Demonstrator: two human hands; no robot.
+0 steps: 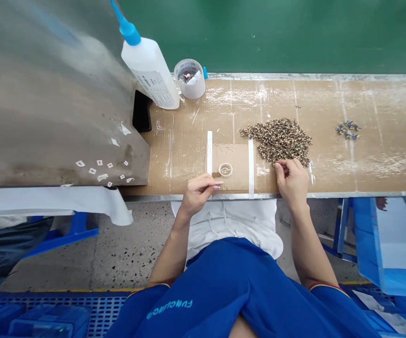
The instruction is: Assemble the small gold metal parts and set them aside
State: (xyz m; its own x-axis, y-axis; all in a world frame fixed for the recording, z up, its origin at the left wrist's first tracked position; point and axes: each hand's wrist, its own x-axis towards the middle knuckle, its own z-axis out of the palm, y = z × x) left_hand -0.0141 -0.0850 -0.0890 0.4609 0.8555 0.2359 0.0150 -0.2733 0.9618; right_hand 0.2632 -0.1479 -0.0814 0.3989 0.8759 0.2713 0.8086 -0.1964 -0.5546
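Observation:
My left hand (200, 191) is at the front edge of the bench, thumb and finger pinched on a small dark piece (218, 185) too tiny to name. Just beyond it lies a small round clear dish (226, 169) with a thin pale curl inside, on a cardboard square (236, 157). Touching the near edge of a heap of tiny dark and gold parts (284, 138) is my right hand (293, 182). Its thumb and index finger are closed together, and whatever lies between them is hidden.
White tape strips (251, 166) flank the cardboard square. A white bottle with a blue nozzle (153, 75) and a tape roll holding scraps (190, 80) stand at back left, beside a metal box (65, 117). Several blue-grey pieces (351, 135) lie right. A blue crate (368, 249) sits lower right.

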